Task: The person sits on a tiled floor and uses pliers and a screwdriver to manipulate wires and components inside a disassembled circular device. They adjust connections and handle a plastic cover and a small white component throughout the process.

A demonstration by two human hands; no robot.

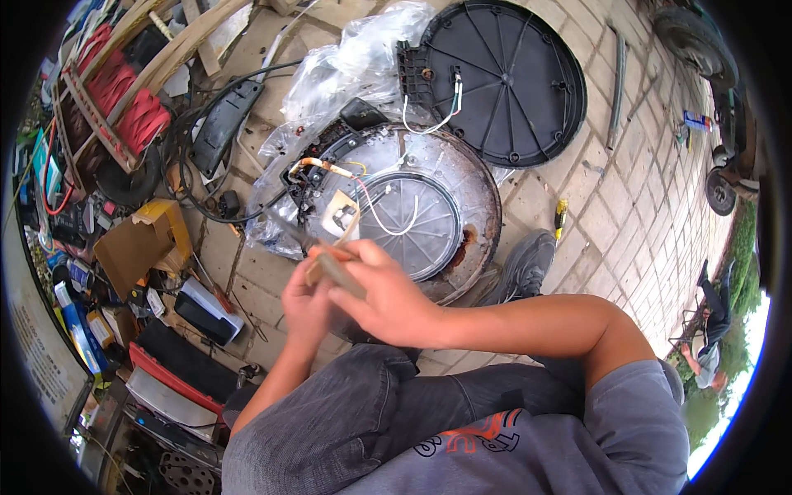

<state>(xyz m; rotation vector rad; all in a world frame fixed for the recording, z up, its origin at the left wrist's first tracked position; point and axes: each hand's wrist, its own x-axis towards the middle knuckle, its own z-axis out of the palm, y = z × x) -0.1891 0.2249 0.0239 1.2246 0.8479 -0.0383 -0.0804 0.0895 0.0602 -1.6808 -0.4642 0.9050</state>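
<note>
My right hand (388, 297) is closed around a tan, flat-sided stick-like piece (340, 276), with the thumb along it. Beside it my left hand (305, 307), smeared by motion, has its fingers drawn together near an orange bit (316, 252); what it grips is unclear. A blurred dark, thin tip points up and left from the hands. Just beyond them lies an opened round metal appliance base (429, 157), rust-stained, with a ribbed inner disc, loose white wires and a pale block (340, 214) on it. Its black ribbed round cover (536, 91) lies behind.
Clear plastic wrap (351, 66) lies behind the base. A yellow-handled screwdriver (561, 216) rests on the paving right of my shoe (528, 260). On the left are an open cardboard box (136, 247), cables, red coiled material (124, 99) and mixed parts. Far right, a person (709, 355) sits.
</note>
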